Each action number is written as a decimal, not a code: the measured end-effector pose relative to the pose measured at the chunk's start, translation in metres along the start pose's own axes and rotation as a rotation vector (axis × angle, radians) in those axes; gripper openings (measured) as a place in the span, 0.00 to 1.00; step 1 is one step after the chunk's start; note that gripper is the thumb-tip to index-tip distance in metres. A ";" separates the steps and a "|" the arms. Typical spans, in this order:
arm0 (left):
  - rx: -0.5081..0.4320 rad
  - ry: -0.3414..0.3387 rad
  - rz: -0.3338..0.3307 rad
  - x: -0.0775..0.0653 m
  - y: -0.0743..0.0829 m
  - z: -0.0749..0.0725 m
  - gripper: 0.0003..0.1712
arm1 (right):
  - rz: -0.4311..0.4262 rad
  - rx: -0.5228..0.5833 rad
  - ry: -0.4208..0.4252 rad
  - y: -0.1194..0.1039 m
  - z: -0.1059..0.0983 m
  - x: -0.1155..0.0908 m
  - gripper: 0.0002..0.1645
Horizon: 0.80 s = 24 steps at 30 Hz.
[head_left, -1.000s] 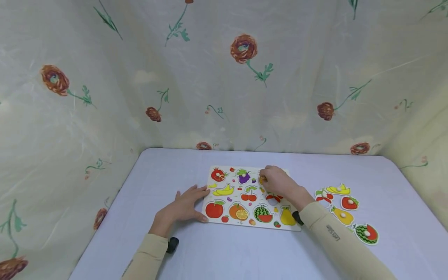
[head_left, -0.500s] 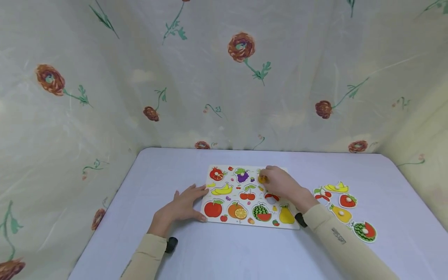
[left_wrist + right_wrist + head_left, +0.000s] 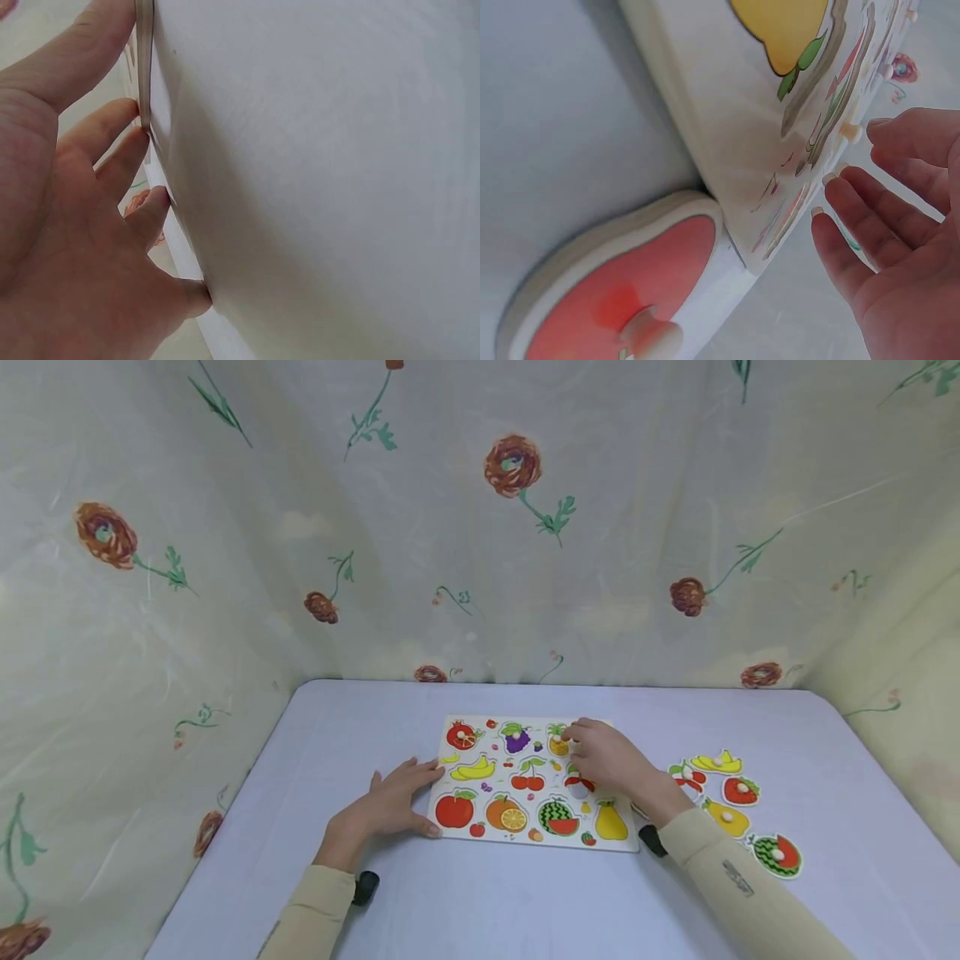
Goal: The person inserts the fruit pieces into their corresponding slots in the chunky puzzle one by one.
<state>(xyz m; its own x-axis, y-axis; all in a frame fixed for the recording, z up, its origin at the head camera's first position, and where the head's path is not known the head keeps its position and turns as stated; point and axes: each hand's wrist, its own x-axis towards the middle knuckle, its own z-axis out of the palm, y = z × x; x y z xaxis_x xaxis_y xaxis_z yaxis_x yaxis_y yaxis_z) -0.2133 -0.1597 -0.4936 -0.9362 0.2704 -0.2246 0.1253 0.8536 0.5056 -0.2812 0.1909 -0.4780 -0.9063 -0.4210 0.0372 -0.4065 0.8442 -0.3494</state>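
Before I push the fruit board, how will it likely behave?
The fruit board is probably stiff: its edge looks thick. It should slide, not tip, lying flat on the table. Tilting might shed the grapes, given their knob.

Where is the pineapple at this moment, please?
In the head view, the pineapple is in the top row of the board, right of the grapes, beside the right hand.

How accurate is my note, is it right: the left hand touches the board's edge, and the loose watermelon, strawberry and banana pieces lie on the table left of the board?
Not quite: the side is wrong. The head view shows the loose watermelon, strawberry and banana pieces right of the board. The rest stands.
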 end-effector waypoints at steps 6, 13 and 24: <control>0.000 0.007 -0.004 0.000 0.000 0.001 0.55 | 0.028 -0.021 0.031 0.004 0.000 -0.006 0.19; 0.011 0.005 -0.009 0.000 0.001 0.001 0.55 | 0.105 -0.054 0.062 0.014 -0.002 -0.015 0.21; -0.006 0.008 -0.019 0.001 0.000 0.003 0.54 | 0.139 -0.090 0.055 0.024 -0.020 -0.028 0.21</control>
<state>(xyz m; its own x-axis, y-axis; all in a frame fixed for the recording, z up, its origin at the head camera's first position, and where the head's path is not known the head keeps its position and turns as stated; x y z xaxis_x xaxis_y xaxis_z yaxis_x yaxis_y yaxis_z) -0.2137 -0.1578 -0.4960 -0.9410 0.2503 -0.2279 0.1051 0.8560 0.5062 -0.2681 0.2300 -0.4689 -0.9585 -0.2812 0.0468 -0.2832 0.9203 -0.2699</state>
